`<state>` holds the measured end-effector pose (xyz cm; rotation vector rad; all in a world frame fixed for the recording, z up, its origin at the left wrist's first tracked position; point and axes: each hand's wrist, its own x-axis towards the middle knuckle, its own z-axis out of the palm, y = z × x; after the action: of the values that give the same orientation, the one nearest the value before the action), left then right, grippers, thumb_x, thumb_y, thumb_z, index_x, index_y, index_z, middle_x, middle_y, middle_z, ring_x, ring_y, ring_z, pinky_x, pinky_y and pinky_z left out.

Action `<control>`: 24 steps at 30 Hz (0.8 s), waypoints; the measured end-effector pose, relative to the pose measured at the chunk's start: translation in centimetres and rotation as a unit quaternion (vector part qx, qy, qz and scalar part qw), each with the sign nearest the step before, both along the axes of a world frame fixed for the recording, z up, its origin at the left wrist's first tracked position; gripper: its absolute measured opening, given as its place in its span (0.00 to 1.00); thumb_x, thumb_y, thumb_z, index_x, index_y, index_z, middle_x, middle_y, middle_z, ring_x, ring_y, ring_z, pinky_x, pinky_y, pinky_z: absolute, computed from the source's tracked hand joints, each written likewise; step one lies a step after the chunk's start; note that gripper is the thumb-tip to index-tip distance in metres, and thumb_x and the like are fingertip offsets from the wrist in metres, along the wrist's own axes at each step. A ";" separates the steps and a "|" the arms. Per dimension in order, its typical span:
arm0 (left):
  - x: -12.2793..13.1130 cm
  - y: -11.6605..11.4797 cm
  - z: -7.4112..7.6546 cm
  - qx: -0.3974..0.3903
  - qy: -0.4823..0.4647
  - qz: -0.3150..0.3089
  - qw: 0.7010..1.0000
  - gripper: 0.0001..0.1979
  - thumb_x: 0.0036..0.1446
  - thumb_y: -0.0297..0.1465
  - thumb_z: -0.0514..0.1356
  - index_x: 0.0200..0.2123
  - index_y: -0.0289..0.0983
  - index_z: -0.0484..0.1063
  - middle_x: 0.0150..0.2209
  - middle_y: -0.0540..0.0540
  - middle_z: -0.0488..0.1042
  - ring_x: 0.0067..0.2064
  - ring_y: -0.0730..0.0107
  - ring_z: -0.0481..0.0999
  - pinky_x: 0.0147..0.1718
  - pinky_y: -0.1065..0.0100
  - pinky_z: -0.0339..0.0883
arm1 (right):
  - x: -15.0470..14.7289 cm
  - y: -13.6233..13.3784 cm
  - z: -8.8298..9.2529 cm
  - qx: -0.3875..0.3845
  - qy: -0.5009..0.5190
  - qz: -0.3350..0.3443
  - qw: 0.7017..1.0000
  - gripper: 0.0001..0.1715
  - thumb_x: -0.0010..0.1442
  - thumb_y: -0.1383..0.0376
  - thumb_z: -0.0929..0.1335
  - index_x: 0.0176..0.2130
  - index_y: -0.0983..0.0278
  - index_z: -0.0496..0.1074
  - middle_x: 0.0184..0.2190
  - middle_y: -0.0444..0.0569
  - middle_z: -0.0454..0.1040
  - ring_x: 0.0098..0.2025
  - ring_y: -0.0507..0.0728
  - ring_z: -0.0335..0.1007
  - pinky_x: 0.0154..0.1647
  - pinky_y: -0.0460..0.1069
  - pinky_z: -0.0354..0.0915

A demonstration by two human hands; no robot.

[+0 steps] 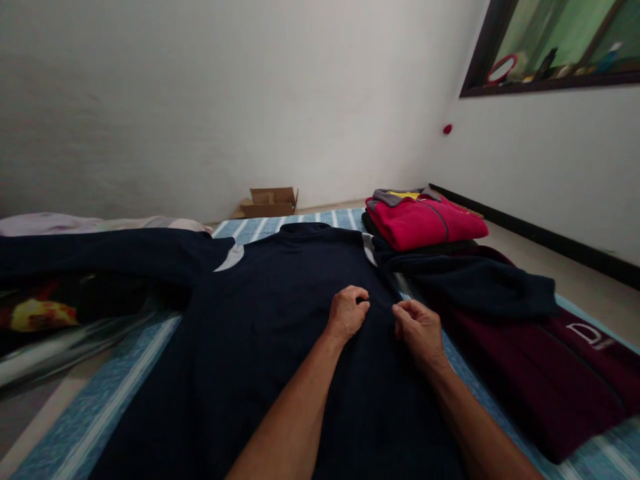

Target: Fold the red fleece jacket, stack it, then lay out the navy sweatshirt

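A navy blue jacket (280, 320) with pale shoulder patches lies spread out, collar at the far end, one sleeve stretched left and the other right. On the right half of its body, my left hand (349, 312) is closed, thumb and fingertips pinched at the dark cloth. Close beside it, near the jacket's right side edge, my right hand (419, 330) pinches the cloth as well. Little of the fabric between the fingertips shows.
Blue striped bedding (120, 387) lies underneath. Folded maroon clothing (545, 380) sits at the right under the navy sleeve, with a red folded garment (420, 223) on a pile behind. A cardboard box (273, 201) stands by the wall. Plastic-wrapped dark fabric (65, 320) lies left.
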<state>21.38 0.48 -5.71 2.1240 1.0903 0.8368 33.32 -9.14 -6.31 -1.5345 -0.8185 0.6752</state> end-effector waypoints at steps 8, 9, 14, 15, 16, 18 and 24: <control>-0.1 -0.1 0.1 0.023 0.038 -0.023 0.999 0.07 0.45 0.20 0.61 0.27 0.37 0.75 0.40 0.47 0.76 0.43 0.67 0.73 0.47 0.65 0.64 | 0.0 0.2 0.2 -0.003 0.020 -0.011 1.000 0.13 0.49 0.56 0.67 0.25 0.63 0.67 0.09 0.39 0.63 0.12 0.49 0.56 0.13 0.43 0.51; -0.1 -0.1 0.1 0.025 0.045 -0.029 0.998 0.07 0.45 0.20 0.61 0.26 0.37 0.75 0.41 0.46 0.76 0.44 0.67 0.72 0.47 0.65 0.64 | 0.0 0.2 0.2 -0.005 0.017 -0.009 1.000 0.13 0.50 0.56 0.67 0.25 0.63 0.67 0.09 0.39 0.63 0.12 0.49 0.56 0.13 0.43 0.50; -0.2 -0.3 0.2 0.032 0.072 -0.052 0.996 0.06 0.45 0.21 0.62 0.26 0.37 0.75 0.44 0.46 0.75 0.47 0.65 0.70 0.49 0.64 0.62 | -0.1 0.2 0.3 -0.009 0.008 -0.010 1.000 0.13 0.50 0.56 0.67 0.25 0.63 0.67 0.10 0.39 0.63 0.13 0.49 0.57 0.14 0.43 0.51; -0.2 -0.3 0.2 0.030 0.076 -0.054 0.995 0.06 0.44 0.21 0.62 0.26 0.37 0.75 0.44 0.46 0.74 0.47 0.65 0.70 0.49 0.64 0.62 | -0.1 0.2 0.3 -0.011 0.007 -0.009 1.000 0.13 0.51 0.56 0.67 0.25 0.63 0.67 0.10 0.39 0.63 0.13 0.49 0.57 0.14 0.43 0.52; -0.1 -0.4 0.2 0.029 0.080 -0.054 0.995 0.06 0.44 0.21 0.62 0.26 0.37 0.75 0.45 0.46 0.74 0.48 0.64 0.70 0.49 0.64 0.62 | -0.1 0.2 0.3 -0.012 0.005 -0.007 1.000 0.13 0.51 0.56 0.67 0.25 0.63 0.67 0.10 0.39 0.63 0.13 0.49 0.57 0.14 0.43 0.52; -0.1 -0.4 0.2 0.031 0.088 -0.053 0.994 0.05 0.45 0.22 0.62 0.26 0.37 0.75 0.45 0.46 0.74 0.48 0.64 0.69 0.49 0.63 0.62 | 0.0 0.2 0.2 -0.012 0.003 -0.004 1.000 0.13 0.51 0.56 0.67 0.26 0.63 0.67 0.10 0.39 0.63 0.13 0.49 0.57 0.15 0.43 0.52; 0.2 -0.7 0.3 0.057 0.110 -0.054 0.991 0.05 0.46 0.23 0.62 0.25 0.38 0.75 0.45 0.47 0.73 0.48 0.64 0.68 0.47 0.63 0.63 | 0.2 0.3 -0.2 -0.015 -0.013 -0.002 1.000 0.13 0.51 0.56 0.66 0.26 0.63 0.68 0.11 0.40 0.65 0.14 0.50 0.59 0.15 0.43 0.54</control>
<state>21.62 -0.23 -5.44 2.3923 1.0461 0.6403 33.48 -8.79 -6.46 -1.5751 -0.8286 0.6687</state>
